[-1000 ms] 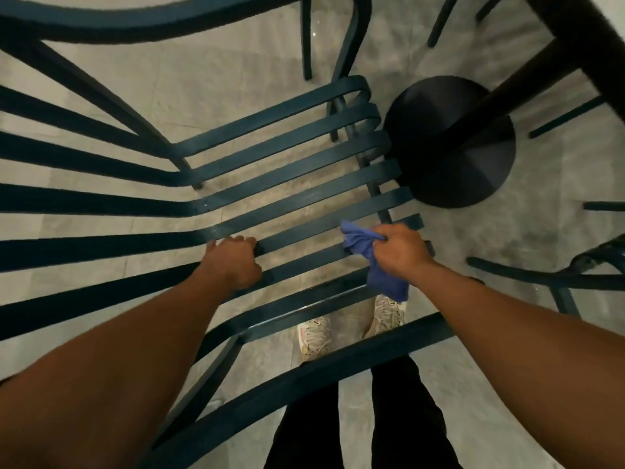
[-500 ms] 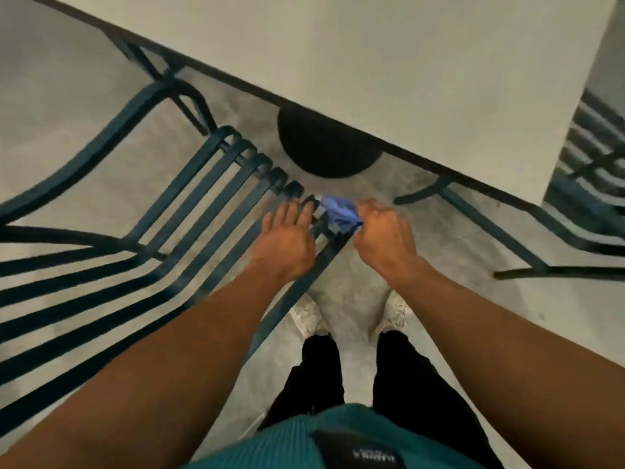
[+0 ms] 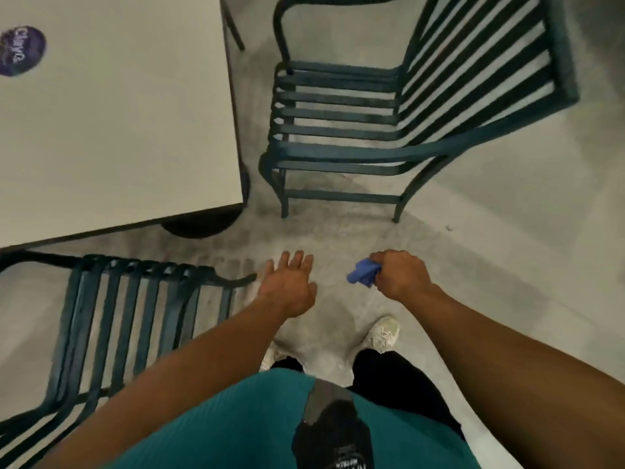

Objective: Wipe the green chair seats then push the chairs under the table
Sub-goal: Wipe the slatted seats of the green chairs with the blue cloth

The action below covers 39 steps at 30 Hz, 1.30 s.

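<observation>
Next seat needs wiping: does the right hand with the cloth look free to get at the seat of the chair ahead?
Probably yes. The right hand grips the blue cloth over bare floor, and nothing stands between it and the slatted seat, though a step forward looks needed.

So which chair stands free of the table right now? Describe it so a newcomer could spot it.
Start at the white table. Off its right edge stands a green slatted chair, wholly clear of the tabletop. The other chair, lower left, has its front tucked under the table's near edge.
</observation>
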{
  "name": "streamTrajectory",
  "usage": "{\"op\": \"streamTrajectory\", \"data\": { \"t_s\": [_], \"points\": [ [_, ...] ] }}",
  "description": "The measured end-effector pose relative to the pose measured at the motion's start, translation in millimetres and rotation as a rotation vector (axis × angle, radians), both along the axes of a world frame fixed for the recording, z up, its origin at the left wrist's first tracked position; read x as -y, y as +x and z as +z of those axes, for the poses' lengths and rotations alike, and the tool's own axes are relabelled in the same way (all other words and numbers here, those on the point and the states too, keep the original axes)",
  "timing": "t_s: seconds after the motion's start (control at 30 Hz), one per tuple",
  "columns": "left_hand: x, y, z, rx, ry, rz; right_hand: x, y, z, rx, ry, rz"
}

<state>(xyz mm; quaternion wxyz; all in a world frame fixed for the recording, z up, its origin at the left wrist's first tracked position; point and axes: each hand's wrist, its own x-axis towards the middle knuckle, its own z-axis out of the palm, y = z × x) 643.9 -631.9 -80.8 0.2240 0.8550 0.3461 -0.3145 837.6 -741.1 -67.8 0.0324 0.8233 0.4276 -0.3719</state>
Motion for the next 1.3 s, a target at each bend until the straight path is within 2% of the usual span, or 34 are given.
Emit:
{"op": "streamTrajectory", "data": {
  "t_s": [0.13, 0.23, 0.3, 0.43, 0.63, 0.83, 1.03, 1.13, 1.3],
  "points": [
    [30, 114, 4, 0.004, 0.023, -0.091, 53, 90, 0, -0.032, 0.073, -0.156],
    [54, 206, 8, 0.028, 0.048, -0.167, 87, 159, 6, 0.029, 0.015, -0.251],
    [69, 264, 14, 0.057, 0.06, -0.21, 107, 201, 11, 0.109, 0.051, -0.282],
    [101, 358, 28, 0.092, 0.054, -0.274, 133, 266, 24, 0.27, 0.001, -0.232],
    [122, 474, 21, 0.086, 0.011, -0.205, 131, 374, 19, 0.31, -0.038, -0.15],
    [94, 618, 1, 0.078, -0.027, -0.07, 90, 521, 8, 0.283, -0.09, -0.058],
    [17, 759, 26, 0.088, 0.071, 0.015, 25, 686, 41, 0.269, -0.043, -0.008],
    [-35, 815, 41, 0.095, 0.094, 0.089, -27, 763, 56, 0.338, 0.032, 0.018],
    [-124, 896, 51, 0.106, 0.174, 0.221, -135, 878, 59, 0.539, 0.132, 0.207]
  ]
}}
